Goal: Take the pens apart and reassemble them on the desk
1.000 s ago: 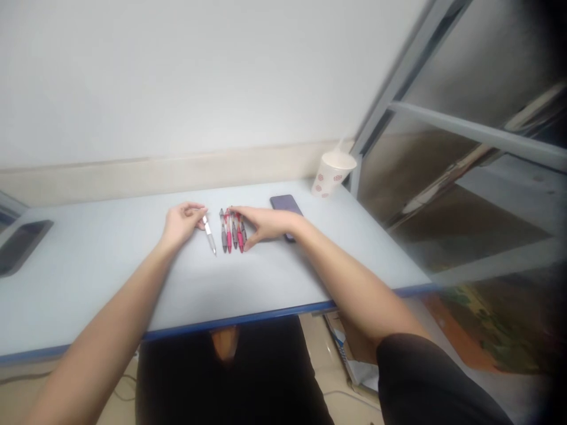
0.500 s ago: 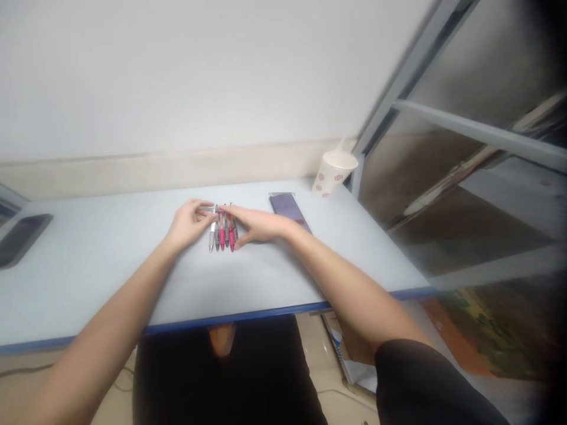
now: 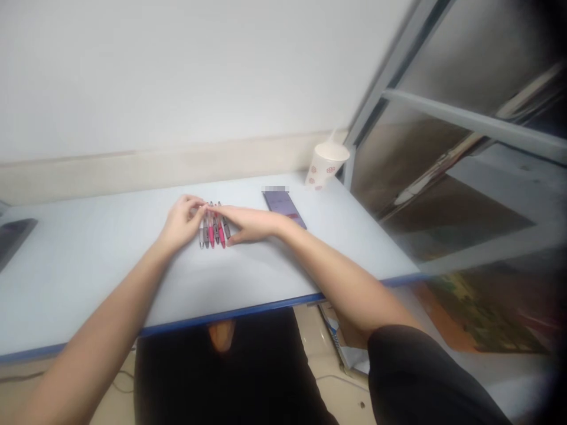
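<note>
Several pens [image 3: 213,231], grey ones and pink ones, lie side by side in a tight row on the pale blue table [image 3: 88,265]. My left hand [image 3: 181,223] curls against the left side of the row, fingertips on the pens' far ends. Against the right side presses my right hand [image 3: 247,223], with its fingers over the tops and its thumb by the near tips. Both hands cup the bundle between them.
A dark phone [image 3: 283,203] lies just right of my right hand. A paper cup [image 3: 325,166] with red marks stands at the table's back right corner by a metal frame [image 3: 443,115]. A dark flat object [image 3: 13,236] sits at the far left edge.
My left hand brought the white and grey pen rightward into the row. Both hands have closed in round the pens, which now lie packed together.
</note>
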The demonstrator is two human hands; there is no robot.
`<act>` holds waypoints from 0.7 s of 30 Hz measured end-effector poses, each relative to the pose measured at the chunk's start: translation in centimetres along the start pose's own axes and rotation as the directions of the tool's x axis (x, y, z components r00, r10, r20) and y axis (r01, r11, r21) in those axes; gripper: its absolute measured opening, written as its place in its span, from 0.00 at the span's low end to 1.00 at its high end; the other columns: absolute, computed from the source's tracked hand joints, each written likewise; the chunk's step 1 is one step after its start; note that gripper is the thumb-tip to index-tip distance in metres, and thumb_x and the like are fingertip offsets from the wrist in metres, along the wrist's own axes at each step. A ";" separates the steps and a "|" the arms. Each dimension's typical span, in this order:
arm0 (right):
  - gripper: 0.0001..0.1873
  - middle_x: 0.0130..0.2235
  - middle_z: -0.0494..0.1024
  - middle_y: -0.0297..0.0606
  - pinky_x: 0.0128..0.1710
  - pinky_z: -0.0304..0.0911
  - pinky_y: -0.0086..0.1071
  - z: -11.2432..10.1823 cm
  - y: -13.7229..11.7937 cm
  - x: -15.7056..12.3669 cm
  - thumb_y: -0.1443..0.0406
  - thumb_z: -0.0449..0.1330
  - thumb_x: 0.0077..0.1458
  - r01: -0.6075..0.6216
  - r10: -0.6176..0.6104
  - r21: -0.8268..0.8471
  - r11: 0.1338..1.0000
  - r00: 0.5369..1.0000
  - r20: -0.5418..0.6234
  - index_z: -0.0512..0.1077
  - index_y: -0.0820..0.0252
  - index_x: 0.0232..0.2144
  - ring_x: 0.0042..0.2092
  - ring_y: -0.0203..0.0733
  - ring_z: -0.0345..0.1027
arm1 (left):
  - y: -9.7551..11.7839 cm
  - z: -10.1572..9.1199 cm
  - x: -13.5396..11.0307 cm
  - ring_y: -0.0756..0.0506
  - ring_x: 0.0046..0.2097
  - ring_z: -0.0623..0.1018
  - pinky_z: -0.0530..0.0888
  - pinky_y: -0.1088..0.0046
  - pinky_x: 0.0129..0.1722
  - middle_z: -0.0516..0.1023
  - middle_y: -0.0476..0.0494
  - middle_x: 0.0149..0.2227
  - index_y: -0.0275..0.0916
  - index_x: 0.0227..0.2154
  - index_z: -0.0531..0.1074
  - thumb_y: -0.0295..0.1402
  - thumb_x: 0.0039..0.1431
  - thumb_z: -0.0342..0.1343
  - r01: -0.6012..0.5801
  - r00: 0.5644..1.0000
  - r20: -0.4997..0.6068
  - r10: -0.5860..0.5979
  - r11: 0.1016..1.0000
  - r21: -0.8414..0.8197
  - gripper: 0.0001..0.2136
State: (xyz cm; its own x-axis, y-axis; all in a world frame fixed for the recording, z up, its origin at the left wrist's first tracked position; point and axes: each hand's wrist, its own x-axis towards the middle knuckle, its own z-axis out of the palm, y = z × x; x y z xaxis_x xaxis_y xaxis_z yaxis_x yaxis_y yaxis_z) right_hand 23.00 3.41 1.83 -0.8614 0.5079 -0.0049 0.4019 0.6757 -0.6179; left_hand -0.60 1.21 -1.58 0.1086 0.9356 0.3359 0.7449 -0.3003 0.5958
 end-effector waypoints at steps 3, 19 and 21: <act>0.39 0.69 0.67 0.53 0.66 0.62 0.47 -0.4 0.1 -0.3 0.62 0.67 0.60 -0.079 0.075 -0.126 0.989 0.996 -0.037 0.62 0.61 0.70 0.67 0.57 0.64 | 0.2 0.0 -0.6 0.28 0.71 0.63 0.62 0.40 0.69 0.66 0.30 0.68 0.41 0.54 0.76 0.48 0.70 0.48 -0.056 0.993 0.107 0.047 0.996 0.076 0.21; 0.19 0.53 0.80 0.56 0.58 0.62 0.50 1.3 -4.5 -1.3 0.61 0.55 0.71 -0.326 0.299 -0.489 0.809 0.945 -0.136 0.74 0.63 0.58 0.56 0.62 0.73 | 0.4 0.8 -1.5 0.23 0.78 0.43 0.55 0.36 0.71 0.47 0.32 0.79 0.46 0.67 0.67 0.62 0.55 0.64 -0.201 0.881 0.457 0.125 0.972 0.120 0.42; 0.19 0.56 0.78 0.59 0.58 0.63 0.50 1.9 -4.9 -1.4 0.61 0.55 0.70 -0.341 0.307 -0.519 0.784 0.939 -0.154 0.74 0.65 0.56 0.57 0.63 0.73 | 0.1 1.0 -1.3 0.24 0.78 0.46 0.54 0.37 0.72 0.51 0.31 0.78 0.45 0.65 0.69 0.63 0.53 0.64 -0.227 0.885 0.438 0.156 0.967 0.112 0.42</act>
State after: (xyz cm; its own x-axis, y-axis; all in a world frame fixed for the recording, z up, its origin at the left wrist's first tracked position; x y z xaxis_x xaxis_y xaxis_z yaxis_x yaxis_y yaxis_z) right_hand 21.68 -1.59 3.37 -0.6377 0.7668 -0.0730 0.7702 0.6335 -0.0746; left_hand 0.04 0.13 -2.69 0.5011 0.8625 0.0706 0.7701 -0.4817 0.4183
